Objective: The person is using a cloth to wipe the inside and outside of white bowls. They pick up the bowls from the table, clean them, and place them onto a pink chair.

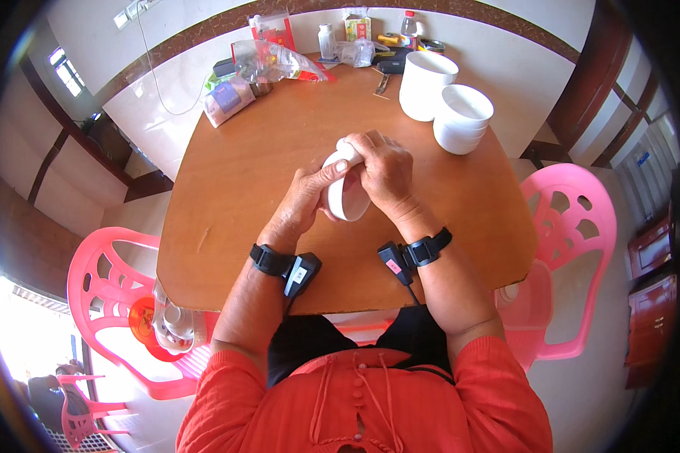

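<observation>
Above the middle of the wooden table, my left hand (317, 189) grips a white bowl (347, 199) by its side, thumb on the rim. The bowl is tilted on edge. My right hand (382, 167) is closed over a small white cloth or sponge (348, 152) at the bowl's upper rim; its material is hard to tell. Some of the right fingers are hidden. To the right and farther back stand a tall stack of white bowls (428, 85) and a shorter stack of white bowls (463, 122), side by side.
Along the back of the wooden table (232, 226) lie a tissue pack (228, 102), plastic bags (266, 62), a white bottle (327, 42), a red-capped bottle (408, 31) and a small knife-like tool (382, 84). Pink plastic chairs flank the table; the left chair (82, 272) holds a red basin (141, 323).
</observation>
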### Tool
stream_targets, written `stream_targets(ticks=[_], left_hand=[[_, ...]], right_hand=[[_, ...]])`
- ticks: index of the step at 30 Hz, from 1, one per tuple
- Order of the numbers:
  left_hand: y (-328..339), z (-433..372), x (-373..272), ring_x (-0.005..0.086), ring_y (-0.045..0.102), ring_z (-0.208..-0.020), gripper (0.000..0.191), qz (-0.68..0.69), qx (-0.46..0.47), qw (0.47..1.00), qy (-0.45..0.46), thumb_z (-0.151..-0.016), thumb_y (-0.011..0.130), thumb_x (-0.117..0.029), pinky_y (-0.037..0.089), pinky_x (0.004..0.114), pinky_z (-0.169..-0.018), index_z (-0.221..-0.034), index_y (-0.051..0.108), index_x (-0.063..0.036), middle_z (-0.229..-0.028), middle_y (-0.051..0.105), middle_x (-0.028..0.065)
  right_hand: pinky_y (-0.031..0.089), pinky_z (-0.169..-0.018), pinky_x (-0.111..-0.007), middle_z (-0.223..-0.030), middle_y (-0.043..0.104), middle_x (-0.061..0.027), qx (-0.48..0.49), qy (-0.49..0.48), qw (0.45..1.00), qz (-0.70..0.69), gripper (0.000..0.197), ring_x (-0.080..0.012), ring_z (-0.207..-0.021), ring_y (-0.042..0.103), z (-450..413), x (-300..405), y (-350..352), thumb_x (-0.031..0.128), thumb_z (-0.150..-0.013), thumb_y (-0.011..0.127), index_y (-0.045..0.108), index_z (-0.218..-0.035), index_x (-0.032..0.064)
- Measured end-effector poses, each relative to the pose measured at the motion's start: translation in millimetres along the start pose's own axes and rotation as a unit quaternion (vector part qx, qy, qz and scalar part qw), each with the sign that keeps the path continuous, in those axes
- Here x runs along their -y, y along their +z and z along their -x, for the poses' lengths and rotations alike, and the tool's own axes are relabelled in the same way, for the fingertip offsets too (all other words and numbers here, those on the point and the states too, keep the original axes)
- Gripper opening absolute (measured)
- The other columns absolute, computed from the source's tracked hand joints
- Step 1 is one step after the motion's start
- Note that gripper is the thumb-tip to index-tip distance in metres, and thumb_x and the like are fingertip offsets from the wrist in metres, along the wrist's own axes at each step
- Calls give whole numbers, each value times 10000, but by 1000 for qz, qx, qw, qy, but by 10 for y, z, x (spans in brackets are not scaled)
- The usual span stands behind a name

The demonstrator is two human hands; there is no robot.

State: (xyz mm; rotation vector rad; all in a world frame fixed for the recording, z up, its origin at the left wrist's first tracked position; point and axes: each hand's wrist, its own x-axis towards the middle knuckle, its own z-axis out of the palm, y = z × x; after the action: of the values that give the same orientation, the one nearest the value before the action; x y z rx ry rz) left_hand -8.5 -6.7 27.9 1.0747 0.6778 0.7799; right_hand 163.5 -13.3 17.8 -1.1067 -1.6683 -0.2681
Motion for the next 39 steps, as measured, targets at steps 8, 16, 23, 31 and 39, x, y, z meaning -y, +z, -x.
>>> stream_targets(ticks=[8,16,23,31,39], left_hand=[[176,46,61,274,556,-1151,752,-137,-39,965,219,-773,760,-386,409,382,-1024,-1326,490,45,-1192,606,150],[143,46,40,221,591,-1026,690,-44,-47,994,94,-722,781,-328,477,339,-896,-1255,549,44,-1091,633,116],[155,52,24,230,567,-1102,842,-38,-57,974,214,-565,823,-164,452,347,-963,-1314,503,50,-1181,609,131],[246,74,-23,239,551,-1157,954,-102,-78,961,245,-513,812,-195,405,356,-1028,-1371,457,25,-1234,590,126],[189,68,-8,238,556,-1153,965,-65,-60,972,218,-525,802,-172,422,353,-1010,-1395,430,16,-1241,588,124]], right_hand=[[506,-657,-443,-774,668,-115,108,235,961,-99,176,-344,-764,657,54,-176,16,215,-756,682,622,-882,109],[509,-665,-443,-793,672,-118,37,75,996,-17,207,-371,-778,651,16,2,-12,237,-798,651,596,-945,102],[524,-710,-401,-913,699,-154,133,357,911,-159,252,-316,-831,677,50,-83,124,292,-873,579,639,-966,65],[517,-582,-283,-834,651,-78,102,533,700,-465,297,-145,-677,620,141,-95,298,270,-880,586,651,-978,-3],[514,-534,-305,-812,643,-97,167,549,658,-487,319,-165,-650,620,96,-32,157,273,-881,598,629,-991,-24]])
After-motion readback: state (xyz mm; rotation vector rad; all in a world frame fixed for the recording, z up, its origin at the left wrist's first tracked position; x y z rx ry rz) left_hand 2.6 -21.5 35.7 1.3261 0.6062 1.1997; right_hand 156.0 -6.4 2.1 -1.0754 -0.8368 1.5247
